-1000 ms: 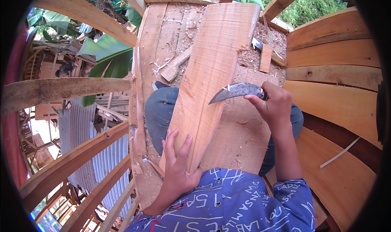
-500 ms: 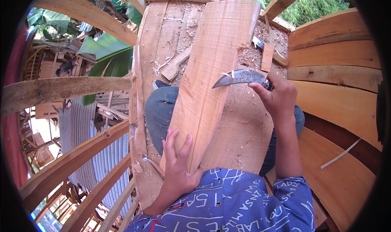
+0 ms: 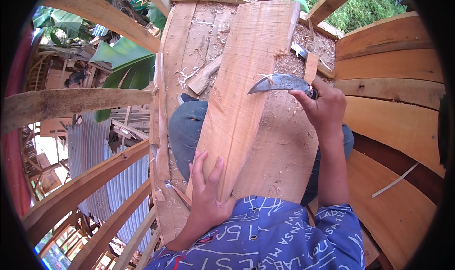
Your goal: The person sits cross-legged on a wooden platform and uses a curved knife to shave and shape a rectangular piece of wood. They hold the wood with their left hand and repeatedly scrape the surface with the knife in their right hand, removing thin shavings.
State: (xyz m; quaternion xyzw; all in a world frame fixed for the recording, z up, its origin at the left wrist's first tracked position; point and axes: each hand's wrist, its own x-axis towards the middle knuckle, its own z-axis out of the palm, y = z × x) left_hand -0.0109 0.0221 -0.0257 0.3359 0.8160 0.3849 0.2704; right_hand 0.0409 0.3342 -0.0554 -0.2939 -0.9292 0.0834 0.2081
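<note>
A long, thick wooden plank (image 3: 241, 66) slants across my lap, its far end near the railing. My left hand (image 3: 208, 189) grips its near end, fingers stretched along the top face and thumb by the right edge. In my right hand (image 3: 324, 104) is a curved-blade knife (image 3: 282, 83), its handle mostly hidden in my closed fingers. The blade points left and lies across the plank's right edge. A thin, pale wood shaving (image 3: 266, 77) curls up at the blade, close to its tip.
Under the plank lies a wide board (image 3: 279, 161) dotted with shavings. Offcuts (image 3: 204, 76) rest on the floor beyond my knee. Wooden rails (image 3: 80, 104) run along the left, above corrugated roofing (image 3: 125, 175). Plank walling (image 3: 388, 90) stands at the right.
My right hand and the knife have shifted slightly away from me along the plank's edge. The shaving at the blade has curled differently. The plank's far end has moved a little left.
</note>
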